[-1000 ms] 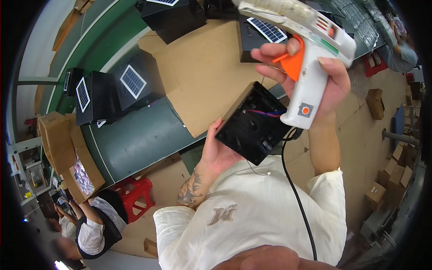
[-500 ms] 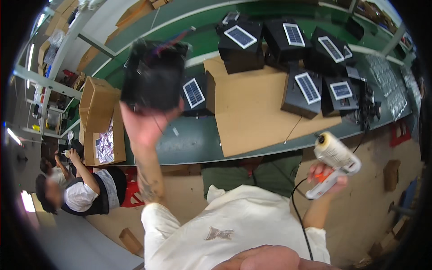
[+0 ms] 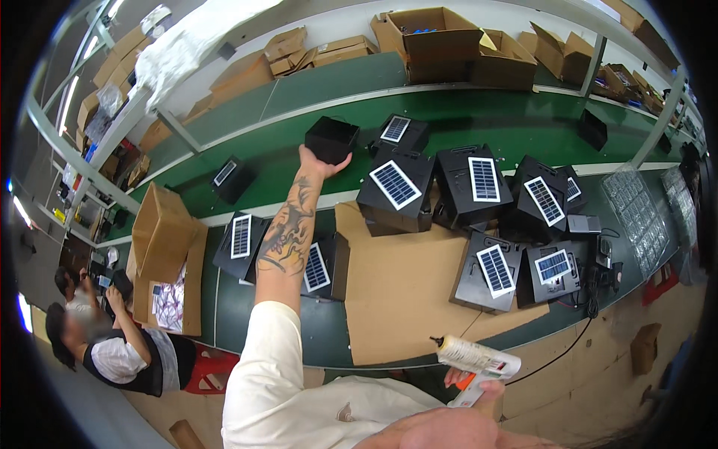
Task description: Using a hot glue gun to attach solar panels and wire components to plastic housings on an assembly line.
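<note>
My left hand (image 3: 321,163), arm stretched far forward, holds a small black box (image 3: 333,139) from below and behind, over the green belt. Its fingers are partly hidden by the box. Low at the right, my right hand (image 3: 479,388) grips a white corded caulking gun (image 3: 479,358) with an orange trigger, its dark nozzle pointing left. Under my left forearm, a black box with a small solar panel (image 3: 316,267) stands on the table. Another solar-panel box (image 3: 241,238) stands just left of it.
More black solar-panel boxes (image 3: 395,185) crowd the table's back and right, some on a cardboard sheet (image 3: 396,299). Another lies on the green belt (image 3: 262,172). Left stands an open carton (image 3: 193,280); bubble wrap (image 3: 636,217) lies right. A co-worker (image 3: 127,352) sits at the left.
My left hand has carried the black box forward and right, from close up to above the belt. The view has tilted up. The caulking gun stays in my right hand, now lower and turned more level.
</note>
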Action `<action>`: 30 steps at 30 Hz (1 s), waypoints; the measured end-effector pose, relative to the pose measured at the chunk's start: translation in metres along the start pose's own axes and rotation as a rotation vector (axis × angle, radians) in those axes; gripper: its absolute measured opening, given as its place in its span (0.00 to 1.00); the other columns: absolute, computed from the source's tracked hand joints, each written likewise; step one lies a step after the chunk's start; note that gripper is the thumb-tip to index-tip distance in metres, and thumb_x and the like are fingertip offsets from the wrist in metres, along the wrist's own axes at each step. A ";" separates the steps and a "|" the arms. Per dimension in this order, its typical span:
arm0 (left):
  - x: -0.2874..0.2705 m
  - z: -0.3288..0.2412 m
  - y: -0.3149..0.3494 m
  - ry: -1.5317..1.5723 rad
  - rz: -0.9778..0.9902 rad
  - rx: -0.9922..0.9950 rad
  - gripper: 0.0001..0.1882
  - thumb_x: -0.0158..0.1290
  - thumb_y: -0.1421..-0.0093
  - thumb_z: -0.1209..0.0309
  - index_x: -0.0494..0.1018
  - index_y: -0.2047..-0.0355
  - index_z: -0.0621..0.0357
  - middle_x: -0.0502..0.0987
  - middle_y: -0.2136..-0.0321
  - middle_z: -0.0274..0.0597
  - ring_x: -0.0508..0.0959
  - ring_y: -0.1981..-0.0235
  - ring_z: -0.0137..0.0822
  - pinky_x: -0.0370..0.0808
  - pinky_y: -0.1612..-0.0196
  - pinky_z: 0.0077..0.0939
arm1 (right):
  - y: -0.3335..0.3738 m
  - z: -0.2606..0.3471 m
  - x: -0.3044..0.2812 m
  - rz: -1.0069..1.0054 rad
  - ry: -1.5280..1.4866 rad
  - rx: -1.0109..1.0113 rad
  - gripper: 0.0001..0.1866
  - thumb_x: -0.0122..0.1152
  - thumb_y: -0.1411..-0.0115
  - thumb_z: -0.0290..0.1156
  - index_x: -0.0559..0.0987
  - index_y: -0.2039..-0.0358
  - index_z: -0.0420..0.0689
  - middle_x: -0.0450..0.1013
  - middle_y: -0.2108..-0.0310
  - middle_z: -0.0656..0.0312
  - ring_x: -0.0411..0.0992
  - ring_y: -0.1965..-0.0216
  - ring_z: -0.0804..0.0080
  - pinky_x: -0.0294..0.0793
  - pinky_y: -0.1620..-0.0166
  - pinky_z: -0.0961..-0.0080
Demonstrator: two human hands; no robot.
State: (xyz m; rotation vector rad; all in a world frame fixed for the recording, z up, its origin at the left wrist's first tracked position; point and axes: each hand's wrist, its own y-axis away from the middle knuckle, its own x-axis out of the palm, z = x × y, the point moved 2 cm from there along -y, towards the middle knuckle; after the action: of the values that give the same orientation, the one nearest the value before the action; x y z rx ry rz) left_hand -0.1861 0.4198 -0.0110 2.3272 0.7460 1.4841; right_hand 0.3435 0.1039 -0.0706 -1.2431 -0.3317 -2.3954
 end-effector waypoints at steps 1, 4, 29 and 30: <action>-0.005 0.002 -0.002 -0.032 -0.004 -0.019 0.33 0.33 0.35 0.41 0.65 0.39 0.48 0.66 0.40 0.47 0.66 0.40 0.54 0.65 0.43 0.68 | 0.000 -0.002 -0.004 -0.026 -0.004 0.011 0.27 0.59 0.65 0.44 0.78 0.71 0.31 0.74 0.77 0.43 0.74 0.74 0.46 0.76 0.69 0.53; -0.007 -0.016 -0.006 -0.110 -0.150 0.033 0.33 0.35 0.34 0.43 0.63 0.38 0.49 0.65 0.39 0.47 0.65 0.39 0.54 0.65 0.43 0.68 | -0.009 0.000 0.001 -0.063 0.010 0.030 0.27 0.59 0.66 0.44 0.78 0.71 0.32 0.74 0.77 0.43 0.74 0.74 0.46 0.76 0.68 0.54; 0.195 0.113 -0.045 -2.532 0.399 0.964 0.48 0.55 0.49 0.38 0.66 0.41 0.69 0.72 0.46 0.65 0.68 0.39 0.53 0.63 0.37 0.37 | 0.024 0.004 -0.081 -0.350 -0.241 -0.076 0.36 0.65 0.71 0.27 0.77 0.54 0.30 0.77 0.57 0.45 0.76 0.58 0.46 0.74 0.50 0.49; 0.194 0.077 -0.059 -2.466 0.263 0.456 0.51 0.59 0.48 0.46 0.54 0.35 0.70 0.61 0.37 0.65 0.63 0.36 0.53 0.59 0.34 0.37 | 0.003 0.014 -0.066 -0.272 -0.245 -0.090 0.36 0.64 0.70 0.28 0.77 0.54 0.30 0.77 0.58 0.45 0.76 0.59 0.46 0.74 0.52 0.49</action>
State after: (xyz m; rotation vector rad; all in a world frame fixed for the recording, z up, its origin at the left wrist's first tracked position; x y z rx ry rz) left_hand -0.0668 0.5803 0.0734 2.2979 -0.1296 -1.8518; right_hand 0.3887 0.1230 -0.1169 -1.6306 -0.4999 -2.5062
